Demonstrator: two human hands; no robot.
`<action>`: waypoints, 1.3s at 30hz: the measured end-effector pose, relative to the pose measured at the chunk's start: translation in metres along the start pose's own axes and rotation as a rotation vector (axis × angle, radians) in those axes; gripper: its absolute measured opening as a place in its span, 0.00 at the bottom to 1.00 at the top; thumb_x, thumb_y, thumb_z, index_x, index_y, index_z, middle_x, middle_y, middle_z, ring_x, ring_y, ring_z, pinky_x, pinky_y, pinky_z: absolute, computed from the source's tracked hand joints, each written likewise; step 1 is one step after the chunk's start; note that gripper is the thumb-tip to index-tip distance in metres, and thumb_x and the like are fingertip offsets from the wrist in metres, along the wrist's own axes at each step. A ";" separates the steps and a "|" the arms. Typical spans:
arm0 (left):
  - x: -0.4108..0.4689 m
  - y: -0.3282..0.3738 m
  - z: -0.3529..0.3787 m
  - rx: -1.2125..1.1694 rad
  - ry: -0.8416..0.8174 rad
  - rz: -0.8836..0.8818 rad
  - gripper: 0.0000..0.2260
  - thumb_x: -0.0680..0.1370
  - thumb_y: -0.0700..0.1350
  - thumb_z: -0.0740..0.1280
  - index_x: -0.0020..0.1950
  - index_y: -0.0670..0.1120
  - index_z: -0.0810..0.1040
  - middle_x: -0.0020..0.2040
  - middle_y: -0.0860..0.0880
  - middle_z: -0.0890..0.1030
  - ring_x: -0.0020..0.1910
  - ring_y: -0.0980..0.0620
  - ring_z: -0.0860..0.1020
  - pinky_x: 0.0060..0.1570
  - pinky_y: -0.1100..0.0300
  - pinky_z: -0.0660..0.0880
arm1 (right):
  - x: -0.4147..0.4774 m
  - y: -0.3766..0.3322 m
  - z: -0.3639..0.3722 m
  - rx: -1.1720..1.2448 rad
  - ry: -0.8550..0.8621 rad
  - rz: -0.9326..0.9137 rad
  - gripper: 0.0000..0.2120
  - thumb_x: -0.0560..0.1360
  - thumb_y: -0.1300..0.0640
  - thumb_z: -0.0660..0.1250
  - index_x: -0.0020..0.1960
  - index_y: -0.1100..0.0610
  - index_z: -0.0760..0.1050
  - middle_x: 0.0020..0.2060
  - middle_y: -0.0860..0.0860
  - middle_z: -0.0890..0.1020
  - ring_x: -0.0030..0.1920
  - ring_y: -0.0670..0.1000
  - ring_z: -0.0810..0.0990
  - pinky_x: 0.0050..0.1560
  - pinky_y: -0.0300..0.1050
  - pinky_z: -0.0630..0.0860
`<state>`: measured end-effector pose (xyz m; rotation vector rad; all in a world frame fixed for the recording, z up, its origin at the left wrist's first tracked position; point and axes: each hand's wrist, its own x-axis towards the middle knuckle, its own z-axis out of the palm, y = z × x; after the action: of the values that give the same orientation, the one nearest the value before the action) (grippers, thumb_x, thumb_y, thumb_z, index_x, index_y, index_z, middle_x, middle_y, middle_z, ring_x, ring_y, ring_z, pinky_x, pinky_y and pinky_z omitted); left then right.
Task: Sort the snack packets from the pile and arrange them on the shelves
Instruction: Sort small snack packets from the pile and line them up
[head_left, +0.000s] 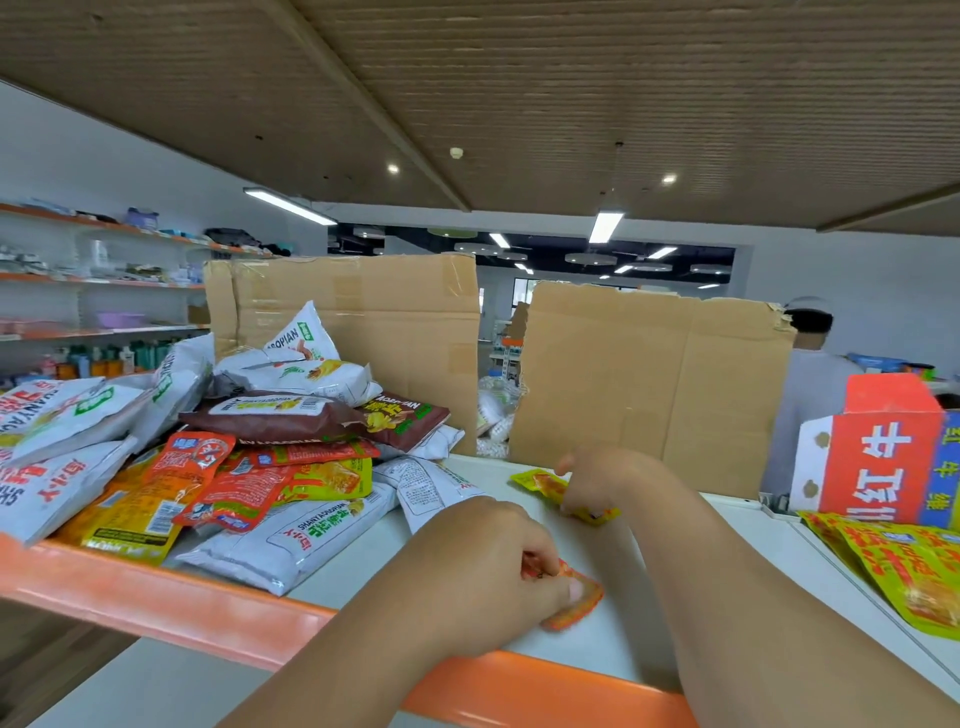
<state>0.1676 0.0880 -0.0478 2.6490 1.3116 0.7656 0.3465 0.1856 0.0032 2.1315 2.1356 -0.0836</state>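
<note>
Shelf (156, 590), white with an orange front lip, as I saw it through the head camera. The pile of snack packets (249, 447) lay heaped on its left half. The stretch to the right of it was being used, I judged, as the sorting ground.

The left grip (498, 561) was closed, fingers and thumb pinching a small orange-red packet (576, 605) flat against the shelf just behind the lip. The right grip (597, 483) was likewise closed on a small yellow packet (545, 483), held farther back. One colour per hand and two separate spots suggested to me that each kind was being given its own place, though no row had yet formed.

Two cardboard sheets (353, 322) stood upright along the rear edge. I took them for a backstop keeping packets from sliding off behind.

Legible writing was sparse:
- The front white packet (306, 535) carried Latin lettering that I read as "SHANYAOPIAN".
- The letters "AOPIAN" showed on a brown packet (311, 418) higher in the pile.
- A red carton (883, 457) at the right bore large white characters, 红牛, upside down from my view.

Larger yellow packets (904, 577) lay before the carton, their print too blurred to read.
</note>
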 end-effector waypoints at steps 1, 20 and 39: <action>-0.001 0.001 0.000 -0.014 0.009 -0.012 0.14 0.73 0.66 0.66 0.46 0.57 0.81 0.46 0.57 0.78 0.47 0.59 0.74 0.50 0.57 0.74 | -0.001 0.000 -0.001 -0.036 -0.011 0.007 0.23 0.79 0.58 0.63 0.73 0.55 0.71 0.53 0.53 0.82 0.55 0.55 0.80 0.57 0.45 0.76; -0.007 0.008 0.000 0.072 0.128 -0.145 0.08 0.75 0.57 0.66 0.50 0.58 0.82 0.50 0.57 0.78 0.51 0.58 0.75 0.45 0.61 0.69 | 0.004 0.005 0.005 0.040 0.084 0.039 0.07 0.75 0.52 0.65 0.41 0.54 0.74 0.38 0.51 0.77 0.43 0.56 0.77 0.45 0.43 0.74; -0.004 0.002 0.000 0.004 0.163 -0.149 0.12 0.72 0.54 0.71 0.55 0.59 0.79 0.52 0.57 0.77 0.53 0.58 0.74 0.52 0.59 0.74 | 0.019 0.008 0.007 0.033 0.038 0.145 0.14 0.71 0.43 0.69 0.48 0.52 0.76 0.48 0.51 0.80 0.48 0.55 0.79 0.45 0.44 0.74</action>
<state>0.1668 0.0835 -0.0487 2.5016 1.5306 0.9747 0.3548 0.2036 -0.0059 2.3168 2.0052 -0.0661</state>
